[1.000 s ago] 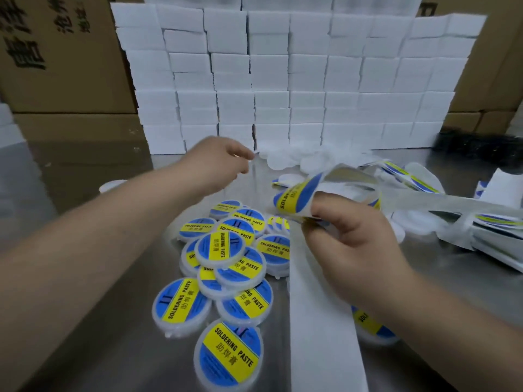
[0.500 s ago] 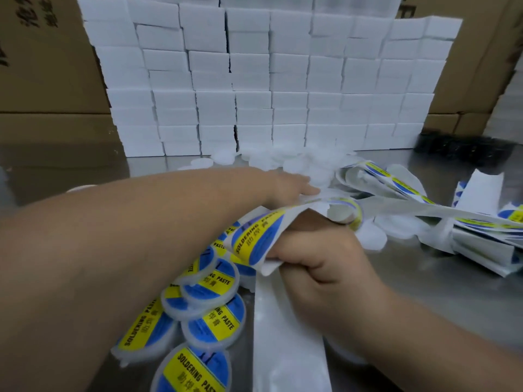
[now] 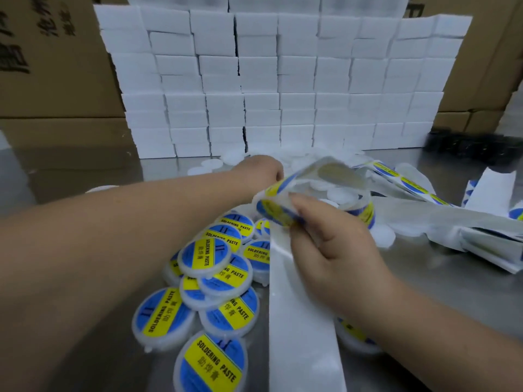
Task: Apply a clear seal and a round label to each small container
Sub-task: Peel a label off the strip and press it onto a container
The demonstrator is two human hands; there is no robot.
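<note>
My right hand (image 3: 325,247) pinches a strip of backing paper (image 3: 300,321) that carries round blue-and-yellow "Soldering Paste" labels (image 3: 278,213). The strip curls over the fingers, and its bare end hangs down toward me. My left hand (image 3: 259,171) reaches across to a heap of plain white round containers (image 3: 341,193) behind the strip. Its fingers are curled and hidden by the strip. A pile of several labelled containers (image 3: 215,264) lies under my left forearm. One more labelled container (image 3: 352,335) shows beneath my right wrist.
A wall of stacked white boxes (image 3: 268,80) closes off the back of the steel table (image 3: 424,292), with brown cartons (image 3: 51,66) behind it. More label strip and used backing paper (image 3: 481,230) trails off to the right. A black object (image 3: 475,145) sits at the far right.
My left hand has reached from above the labelled pile across to the white containers and curled its fingers. My right hand has turned the label strip and kept hold of it.
</note>
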